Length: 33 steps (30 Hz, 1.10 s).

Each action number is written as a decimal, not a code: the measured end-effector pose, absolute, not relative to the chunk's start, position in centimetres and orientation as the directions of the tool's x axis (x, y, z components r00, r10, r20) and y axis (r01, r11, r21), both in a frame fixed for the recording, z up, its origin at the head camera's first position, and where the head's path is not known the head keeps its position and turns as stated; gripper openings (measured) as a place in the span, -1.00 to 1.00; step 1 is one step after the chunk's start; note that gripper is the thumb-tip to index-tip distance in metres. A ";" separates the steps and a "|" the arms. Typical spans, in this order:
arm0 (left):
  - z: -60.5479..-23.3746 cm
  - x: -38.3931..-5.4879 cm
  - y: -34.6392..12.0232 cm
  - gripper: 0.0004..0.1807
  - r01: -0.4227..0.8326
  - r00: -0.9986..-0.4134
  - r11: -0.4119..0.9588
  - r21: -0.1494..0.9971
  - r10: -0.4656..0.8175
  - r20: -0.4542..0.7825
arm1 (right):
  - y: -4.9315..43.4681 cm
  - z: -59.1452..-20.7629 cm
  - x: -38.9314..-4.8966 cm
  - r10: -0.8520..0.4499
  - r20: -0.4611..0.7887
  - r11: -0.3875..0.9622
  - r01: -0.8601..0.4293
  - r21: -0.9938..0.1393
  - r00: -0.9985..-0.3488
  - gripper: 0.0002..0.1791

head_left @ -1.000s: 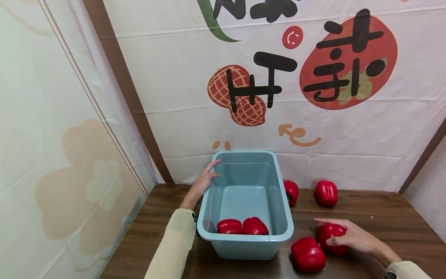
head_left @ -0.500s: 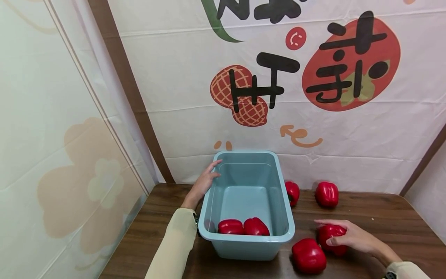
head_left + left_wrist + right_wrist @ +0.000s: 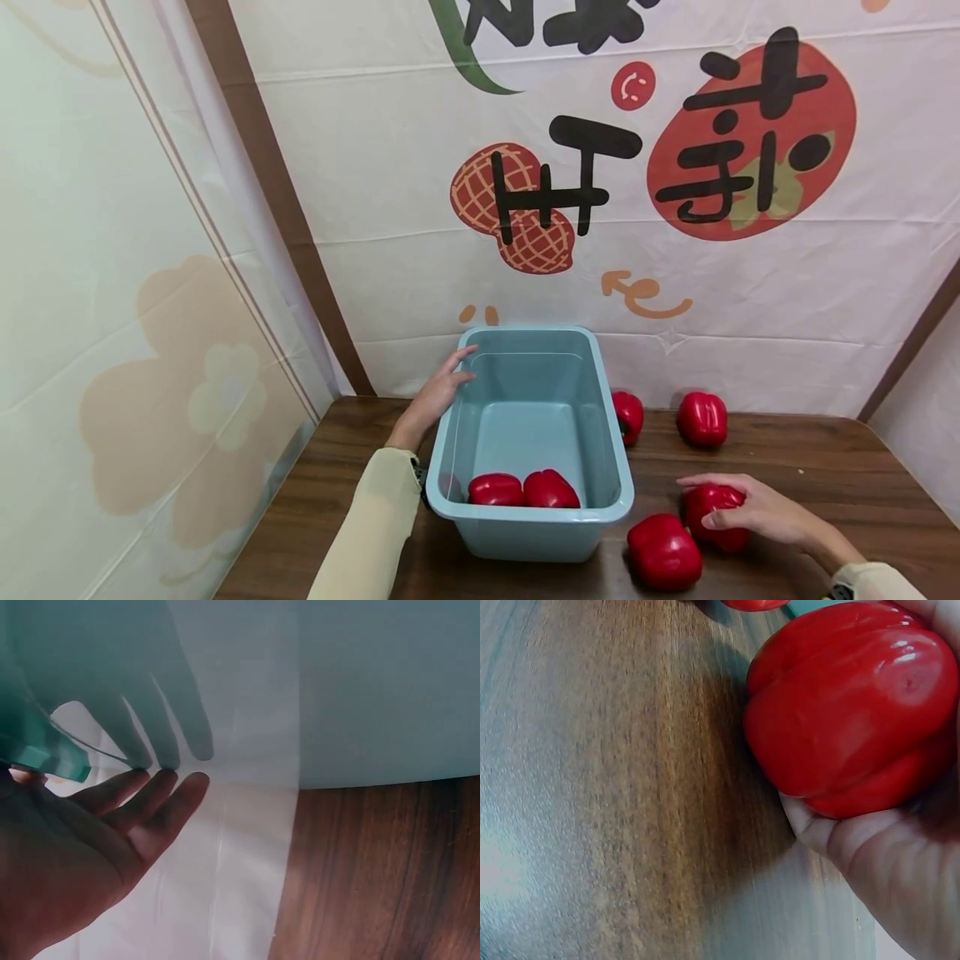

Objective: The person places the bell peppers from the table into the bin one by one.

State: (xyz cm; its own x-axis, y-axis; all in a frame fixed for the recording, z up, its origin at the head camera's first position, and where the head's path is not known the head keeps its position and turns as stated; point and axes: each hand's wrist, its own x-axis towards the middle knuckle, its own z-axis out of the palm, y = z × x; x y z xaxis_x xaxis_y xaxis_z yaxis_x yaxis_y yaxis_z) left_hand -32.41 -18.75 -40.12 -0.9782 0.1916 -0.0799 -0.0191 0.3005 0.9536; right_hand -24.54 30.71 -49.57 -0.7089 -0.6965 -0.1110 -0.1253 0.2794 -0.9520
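Note:
A light blue plastic bin [image 3: 534, 533] stands on the table, two red bell peppers [image 3: 551, 489] lying at its near end. My left hand [image 3: 433, 400] rests at its left rim, thumb and one finger reaching over the edge. In the left wrist view, three fairly straight fingers [image 3: 176, 810] touch the bin's outer wall [image 3: 375, 690]. To the right of the bin, my right hand [image 3: 765, 508] grips another red bell pepper [image 3: 708, 512], the thumb [image 3: 817, 825] curled under it in the right wrist view. Close beside this one lies a further pepper [image 3: 663, 552].
Two more red peppers sit toward the back: one pepper [image 3: 628, 416] right by the bin's right side, the other pepper [image 3: 702, 418] farther right. A printed cloth [image 3: 390, 275] hangs behind the brown wooden table [image 3: 840, 475] and along its left side.

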 end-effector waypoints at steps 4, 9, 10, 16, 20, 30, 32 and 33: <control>-39.8 -32.3 -18.9 -0.43 -0.022 -0.976 0.316 0.949 0.197 -0.089 | 30.6 -49.6 -24.5 -0.696 -0.112 0.276 -0.120 -0.954 -0.710 -0.41; -39.2 -32.0 -18.9 -0.40 -0.003 -0.978 0.383 0.924 0.192 -0.083 | 30.7 -49.7 -24.5 -0.698 -0.127 0.280 -0.106 -0.954 -0.705 -0.39; -39.0 -31.9 -18.8 -0.40 0.003 -0.979 0.400 0.916 0.189 -0.080 | 30.7 -49.7 -24.5 -0.699 -0.128 0.282 -0.106 -0.954 -0.704 -0.39; -38.6 -31.8 -18.9 -0.39 -0.005 -0.980 0.447 0.894 0.177 -0.094 | 30.7 -49.7 -24.6 -0.704 -0.129 0.285 -0.111 -0.952 -0.699 -0.41; -38.3 -31.6 -18.6 -0.36 -0.009 -0.981 0.469 0.883 0.166 -0.099 | 30.7 -49.7 -24.7 -0.702 -0.129 0.285 -0.109 -0.952 -0.700 -0.41; -38.4 -31.0 -17.5 -0.28 0.028 -0.987 0.573 0.819 0.144 -0.067 | 30.8 -49.4 -24.7 -0.693 -0.137 0.304 -0.115 -0.946 -0.708 -0.42; -38.5 -30.9 -17.4 -0.29 0.019 -0.989 0.578 0.816 0.132 -0.071 | 30.7 -49.3 -24.8 -0.692 -0.140 0.316 -0.123 -0.941 -0.708 -0.42; -38.5 -30.9 -17.4 -0.30 0.017 -0.990 0.580 0.814 0.127 -0.069 | 30.7 -49.2 -24.8 -0.692 -0.140 0.325 -0.133 -0.936 -0.708 -0.41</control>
